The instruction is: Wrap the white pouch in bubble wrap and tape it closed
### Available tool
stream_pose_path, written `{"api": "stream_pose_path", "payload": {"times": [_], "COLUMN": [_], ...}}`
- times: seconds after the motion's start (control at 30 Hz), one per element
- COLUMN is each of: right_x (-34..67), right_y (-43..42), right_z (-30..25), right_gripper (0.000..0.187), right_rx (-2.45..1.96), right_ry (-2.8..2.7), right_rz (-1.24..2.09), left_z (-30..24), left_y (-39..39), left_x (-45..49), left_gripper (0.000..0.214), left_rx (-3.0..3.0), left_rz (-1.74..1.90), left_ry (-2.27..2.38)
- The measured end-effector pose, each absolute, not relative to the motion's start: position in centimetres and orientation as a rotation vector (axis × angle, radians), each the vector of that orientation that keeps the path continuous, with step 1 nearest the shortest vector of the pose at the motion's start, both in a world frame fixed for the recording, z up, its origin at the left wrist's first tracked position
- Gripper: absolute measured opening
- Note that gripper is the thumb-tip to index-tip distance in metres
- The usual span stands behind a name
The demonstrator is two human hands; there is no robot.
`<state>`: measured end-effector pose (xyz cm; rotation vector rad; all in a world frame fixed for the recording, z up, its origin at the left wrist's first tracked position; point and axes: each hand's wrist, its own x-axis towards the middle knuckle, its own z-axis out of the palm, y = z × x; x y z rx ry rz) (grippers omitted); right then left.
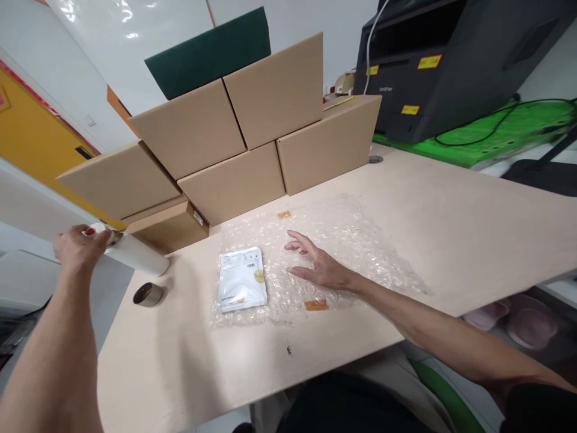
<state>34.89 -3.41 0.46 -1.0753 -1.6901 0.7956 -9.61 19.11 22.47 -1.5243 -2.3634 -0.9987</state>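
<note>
white tube at 9 o'clock edge of table, left hand closed round its end. looks stiff, light, smooth; prob. slips, so grip mid-body. right hand open, fingers flat on bubble wrap, soft & crinkly; flat pouch at its 9 o'clock.
</note>
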Motion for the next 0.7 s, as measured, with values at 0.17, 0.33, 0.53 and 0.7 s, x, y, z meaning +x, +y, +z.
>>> {"api": "stream_pose_path", "payload": {"times": [0.17, 0.33, 0.53, 0.7], "right_x": [35.0, 35.0, 35.2, 35.2], "right_y": [-3.3, -3.3, -3.3, -3.2], "right_z": [0.4, 0.4, 0.4, 0.3], "right_gripper": [0.082, 0.081, 0.08, 0.08], "right_rx": [-1.088, -1.105, -1.109, -1.108], "right_ry": [-1.695, -1.693, -1.712, -1.713], "right_rz": [0.786, 0.786, 0.766, 0.758], "left_z": [22.9, 22.8, 22.8, 22.4], "left_y": [20.2, 20.1, 19.9, 20.5], "left_x": [-9.8, -9.7, -9.6, -10.6], "left_gripper": [0.033, 0.033, 0.038, 0.037], "left_rx": [-1.471, -1.455, -1.386, -1.438], "left_rz": [-0.787, -0.825, -0.952, -1.023], "left_ry": [-2.434, -2.43, -2.413, -2.372]}}
